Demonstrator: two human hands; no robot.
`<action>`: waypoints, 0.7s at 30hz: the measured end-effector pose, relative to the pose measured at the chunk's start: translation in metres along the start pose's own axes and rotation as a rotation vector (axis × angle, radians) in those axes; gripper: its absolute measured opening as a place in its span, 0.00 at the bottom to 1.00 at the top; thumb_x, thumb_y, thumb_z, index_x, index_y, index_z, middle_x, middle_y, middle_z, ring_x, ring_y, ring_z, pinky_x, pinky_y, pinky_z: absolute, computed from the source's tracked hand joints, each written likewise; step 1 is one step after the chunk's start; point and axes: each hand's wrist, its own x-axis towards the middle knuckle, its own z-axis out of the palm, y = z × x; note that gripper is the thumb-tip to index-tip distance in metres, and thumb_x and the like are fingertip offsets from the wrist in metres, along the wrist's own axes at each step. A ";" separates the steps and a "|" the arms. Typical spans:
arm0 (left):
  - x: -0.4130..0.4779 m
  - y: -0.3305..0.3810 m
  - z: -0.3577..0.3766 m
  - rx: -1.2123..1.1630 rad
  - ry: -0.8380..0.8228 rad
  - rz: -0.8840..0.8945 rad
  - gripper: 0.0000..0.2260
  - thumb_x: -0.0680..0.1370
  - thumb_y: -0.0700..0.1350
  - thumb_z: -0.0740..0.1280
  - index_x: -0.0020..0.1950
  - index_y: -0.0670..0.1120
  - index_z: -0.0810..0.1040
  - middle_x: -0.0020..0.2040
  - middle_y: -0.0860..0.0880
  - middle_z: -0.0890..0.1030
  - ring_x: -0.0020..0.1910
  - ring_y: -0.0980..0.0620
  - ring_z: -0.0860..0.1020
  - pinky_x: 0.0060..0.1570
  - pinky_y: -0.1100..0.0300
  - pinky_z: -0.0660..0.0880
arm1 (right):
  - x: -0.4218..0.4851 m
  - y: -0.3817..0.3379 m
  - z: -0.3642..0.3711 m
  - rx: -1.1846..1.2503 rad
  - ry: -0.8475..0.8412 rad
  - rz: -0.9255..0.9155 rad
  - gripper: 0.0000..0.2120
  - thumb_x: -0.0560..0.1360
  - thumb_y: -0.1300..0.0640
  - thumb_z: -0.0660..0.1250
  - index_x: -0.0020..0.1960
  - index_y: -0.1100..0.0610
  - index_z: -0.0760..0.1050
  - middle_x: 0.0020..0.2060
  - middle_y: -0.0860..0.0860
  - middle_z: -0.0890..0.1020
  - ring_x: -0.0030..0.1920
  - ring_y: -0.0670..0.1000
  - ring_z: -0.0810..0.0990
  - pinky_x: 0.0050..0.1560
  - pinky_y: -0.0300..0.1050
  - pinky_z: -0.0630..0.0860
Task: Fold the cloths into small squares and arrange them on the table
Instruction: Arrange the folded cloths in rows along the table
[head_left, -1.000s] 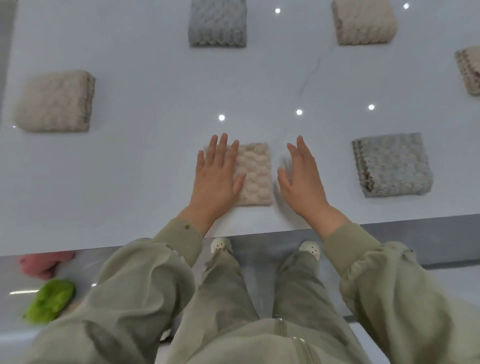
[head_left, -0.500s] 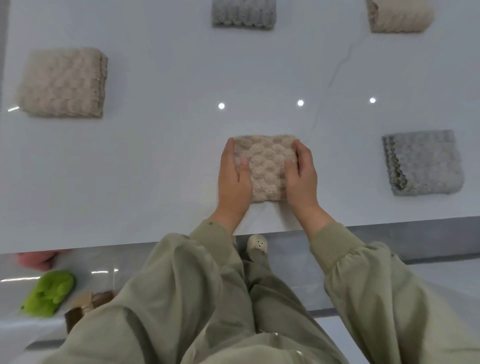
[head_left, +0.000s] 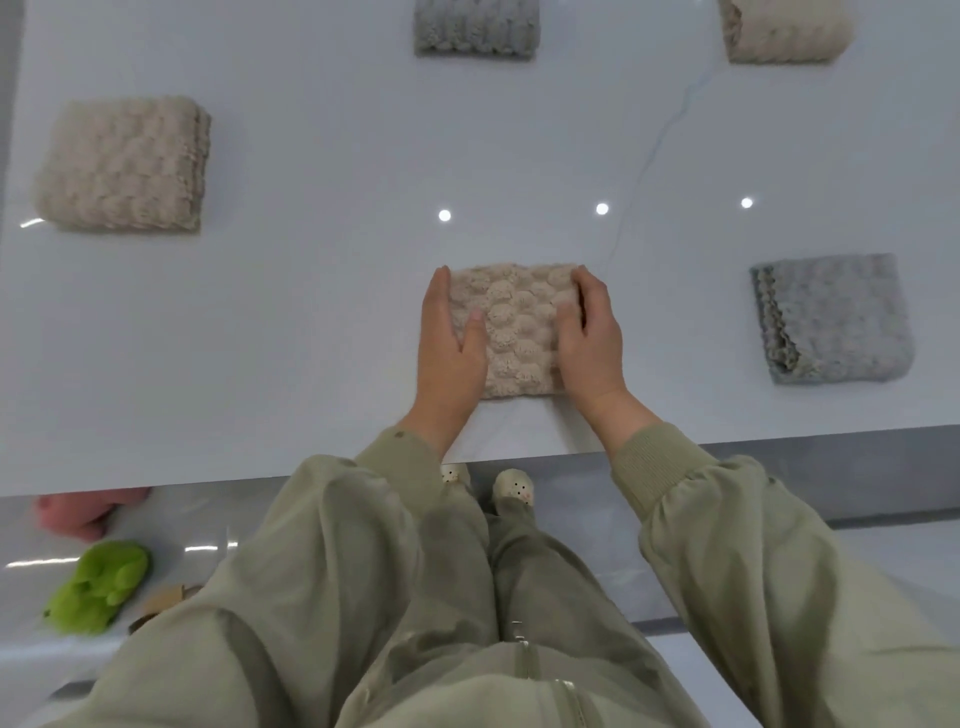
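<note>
A folded beige bubble-textured cloth (head_left: 519, 332) lies as a small square on the white table (head_left: 291, 338), near its front edge. My left hand (head_left: 447, 348) holds its left side, fingers along the edge and thumb on top. My right hand (head_left: 592, 332) holds the right side, with fingers curled over the far right corner and thumb on top. More folded squares lie around: a beige one (head_left: 124, 163) at the left, a grey one (head_left: 475, 28) at the back, a beige one (head_left: 784, 31) at the back right, and a grey one (head_left: 831, 319) at the right.
The table's front edge runs just below my wrists. On the glossy floor at lower left sit a green toy (head_left: 98, 584) and a pink object (head_left: 78, 514). My legs and shoes (head_left: 514, 486) show under the edge.
A second ago my left hand lay flat on the cloth and my right hand was beside it. Both hands now grip its two sides; the cloth sits slightly farther right.
</note>
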 end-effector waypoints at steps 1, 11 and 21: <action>0.004 0.001 -0.005 0.085 -0.021 0.057 0.24 0.81 0.45 0.56 0.76 0.42 0.56 0.76 0.46 0.57 0.75 0.51 0.55 0.73 0.60 0.53 | 0.000 0.000 -0.004 -0.013 0.010 0.002 0.21 0.81 0.56 0.56 0.73 0.58 0.60 0.71 0.51 0.67 0.71 0.48 0.65 0.71 0.40 0.61; 0.100 0.034 -0.025 0.898 -0.748 1.151 0.27 0.78 0.55 0.52 0.75 0.44 0.61 0.76 0.43 0.57 0.76 0.45 0.54 0.72 0.45 0.47 | -0.025 -0.010 0.001 -0.577 0.298 -0.015 0.29 0.77 0.45 0.44 0.72 0.60 0.60 0.75 0.56 0.56 0.76 0.53 0.51 0.74 0.56 0.42; 0.150 0.038 -0.032 0.531 -1.155 0.835 0.25 0.82 0.52 0.55 0.77 0.47 0.55 0.78 0.49 0.53 0.76 0.52 0.53 0.72 0.61 0.49 | -0.077 -0.038 0.080 -0.008 0.764 0.575 0.23 0.82 0.52 0.51 0.74 0.59 0.56 0.76 0.54 0.56 0.76 0.49 0.52 0.75 0.49 0.50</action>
